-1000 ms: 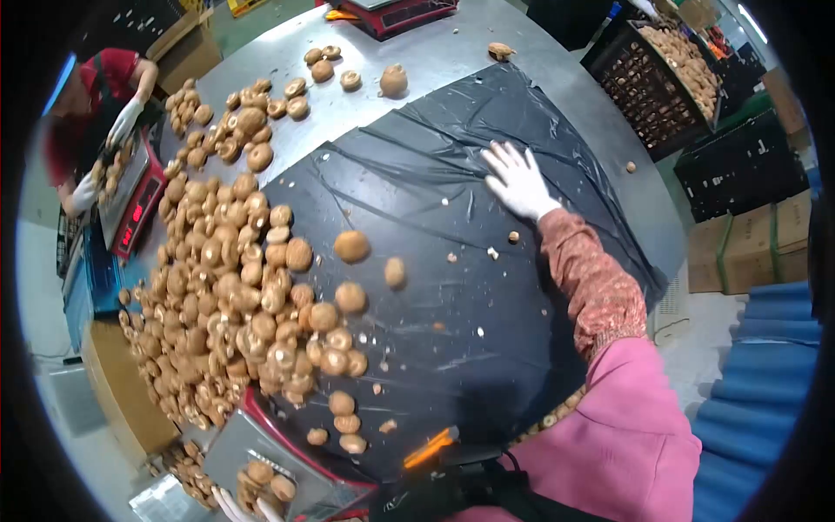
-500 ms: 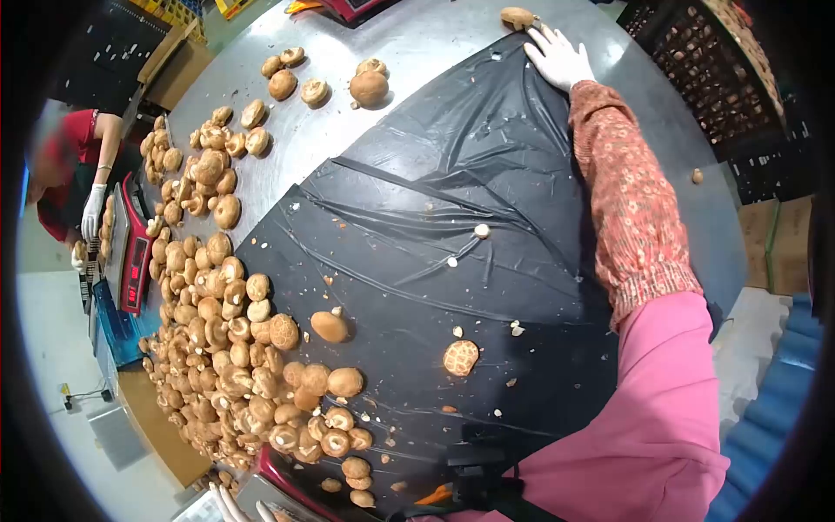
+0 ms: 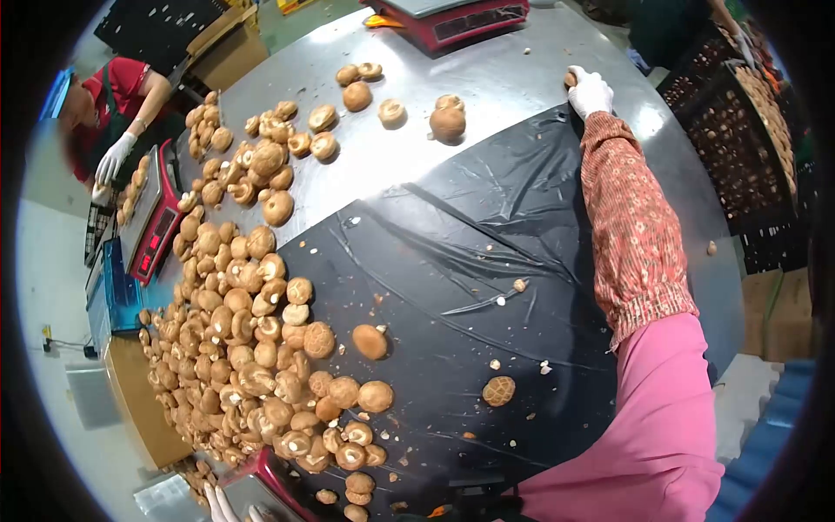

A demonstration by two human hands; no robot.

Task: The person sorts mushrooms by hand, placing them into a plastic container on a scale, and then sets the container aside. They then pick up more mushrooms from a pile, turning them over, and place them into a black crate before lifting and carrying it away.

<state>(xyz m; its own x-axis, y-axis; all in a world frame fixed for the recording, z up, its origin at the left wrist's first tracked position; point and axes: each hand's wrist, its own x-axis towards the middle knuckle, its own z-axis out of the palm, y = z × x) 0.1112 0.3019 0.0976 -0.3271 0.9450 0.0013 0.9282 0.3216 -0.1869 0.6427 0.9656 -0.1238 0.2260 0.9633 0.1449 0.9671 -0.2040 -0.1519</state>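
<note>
Far up on the right, at the far corner of the black plastic sheet (image 3: 452, 252), my right hand (image 3: 593, 91) in a white glove is closed around a brown mushroom (image 3: 571, 79). At the bottom left edge, only the gloved fingers of my left hand (image 3: 224, 505) show, spread apart beside a red scale (image 3: 277, 483); nothing is visible in them. A big heap of brown mushrooms (image 3: 235, 326) covers the left side. A cracked-cap mushroom (image 3: 498, 391) and a smooth one (image 3: 370, 342) lie on the sheet.
Another red scale (image 3: 465, 22) stands at the far edge of the metal table (image 3: 374, 170). On the left, a co-worker (image 3: 122, 104) in white gloves is beside a third scale (image 3: 155, 213). Crates of mushrooms (image 3: 739, 139) stand at right, with another person behind.
My right hand has gone from lying flat with spread fingers to closing on the mushroom. The view has shifted, showing more of the far table and scale.
</note>
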